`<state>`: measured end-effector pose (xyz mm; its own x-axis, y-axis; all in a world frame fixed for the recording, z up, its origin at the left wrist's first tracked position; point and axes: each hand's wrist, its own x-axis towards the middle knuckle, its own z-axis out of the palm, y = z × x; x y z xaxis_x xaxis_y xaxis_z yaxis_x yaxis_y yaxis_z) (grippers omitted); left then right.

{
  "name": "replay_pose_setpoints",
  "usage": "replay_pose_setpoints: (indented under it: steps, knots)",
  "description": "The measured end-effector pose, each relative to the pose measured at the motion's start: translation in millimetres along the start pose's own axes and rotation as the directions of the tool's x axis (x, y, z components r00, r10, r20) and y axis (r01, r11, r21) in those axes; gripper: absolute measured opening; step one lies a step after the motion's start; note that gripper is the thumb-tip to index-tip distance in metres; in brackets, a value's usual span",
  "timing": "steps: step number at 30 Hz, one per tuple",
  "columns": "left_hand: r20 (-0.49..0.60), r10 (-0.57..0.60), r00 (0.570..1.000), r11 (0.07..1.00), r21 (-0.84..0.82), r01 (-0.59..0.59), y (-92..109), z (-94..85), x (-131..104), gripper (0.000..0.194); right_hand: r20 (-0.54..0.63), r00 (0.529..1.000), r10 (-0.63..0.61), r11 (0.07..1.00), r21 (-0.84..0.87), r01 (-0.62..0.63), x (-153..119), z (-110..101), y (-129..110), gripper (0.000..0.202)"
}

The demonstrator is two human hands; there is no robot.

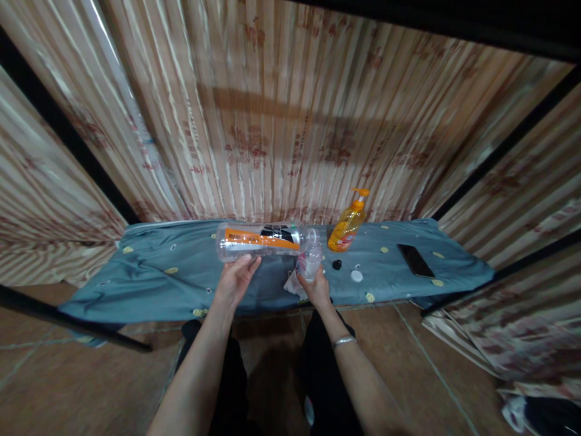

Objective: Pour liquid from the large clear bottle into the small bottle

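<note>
Left grip [235,282]: large bottle [258,241] (held sideways). Right grip [318,289]: small bottle [310,260].

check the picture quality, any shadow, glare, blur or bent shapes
Head view, dimly lit: a darker shadow band crosses the curtain; head view: small pale glints on the clear orange-labelled bottle, its finest print too soft to read; head view: black posts lean outward toward the edges, probably wide-angle distortion.

Teal cloth [140,287], pump bottle [345,227], black cap [336,264], phone [416,261]
</note>
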<state>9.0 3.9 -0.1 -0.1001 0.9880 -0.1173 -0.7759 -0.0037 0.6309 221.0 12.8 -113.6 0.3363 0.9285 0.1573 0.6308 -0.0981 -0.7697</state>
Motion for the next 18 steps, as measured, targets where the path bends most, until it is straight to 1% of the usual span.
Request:
replay_pose_setpoints:
  steps: [6,10,14,18]
  knots:
    - [-0.004,-0.003,1.0,1.0,0.004,0.003,-0.1,0.2,0.4,0.02,0.01,1.0,0.001,1.0,-0.016,-0.001,0.8,1.1,1.1,0.058]
    - [-0.01,-0.003,1.0,1.0,0.017,0.003,-0.2,-0.2,0.8,0.018,-0.011,0.999,-0.034,0.999,-0.014,0.034,-0.3,0.2,0.3,0.057]
    - [-0.016,-0.004,1.0,1.0,0.011,0.005,-0.9,-1.0,1.3,0.018,-0.023,0.999,-0.037,0.999,-0.016,0.037,-1.5,-1.4,-1.9,0.057]
    - [0.008,-0.002,1.0,1.0,-0.007,0.002,-1.7,-1.7,1.5,0.018,-0.016,0.999,-0.031,0.999,-0.015,0.031,-2.0,-1.9,-2.4,0.06]
